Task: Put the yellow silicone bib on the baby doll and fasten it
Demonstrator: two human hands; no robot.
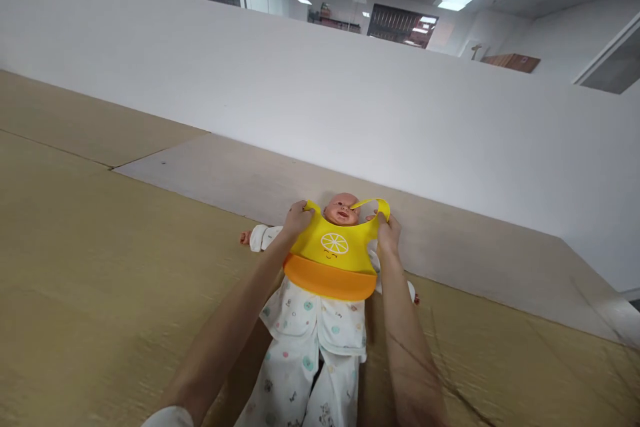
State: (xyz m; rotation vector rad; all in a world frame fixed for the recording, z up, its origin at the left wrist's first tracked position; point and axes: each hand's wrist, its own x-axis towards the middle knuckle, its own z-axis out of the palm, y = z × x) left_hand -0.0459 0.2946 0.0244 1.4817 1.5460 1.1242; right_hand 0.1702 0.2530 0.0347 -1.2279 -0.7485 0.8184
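A yellow bib (350, 247) with a white citrus slice print and an orange catch pocket (330, 278) is stretched between my two hands. My left hand (299, 219) pinches its upper left strap end. At the other side my right hand (389, 232) grips the longer strap, which loops up and curves toward the doll's face. Below the bib lies a baby doll (341, 210) on its back, in white printed clothes (310, 347). The bib covers the doll's chest; whether it rests on the doll or hovers just above, I cannot tell. The doll's arms stick out to both sides.
The doll lies on a tan wooden surface (125, 267) with a paler greyish panel (210, 167) behind it. A white wall (320, 93) rises at the back, with glass above it. Beyond the glass are ceiling lights and a brown box (515, 63).
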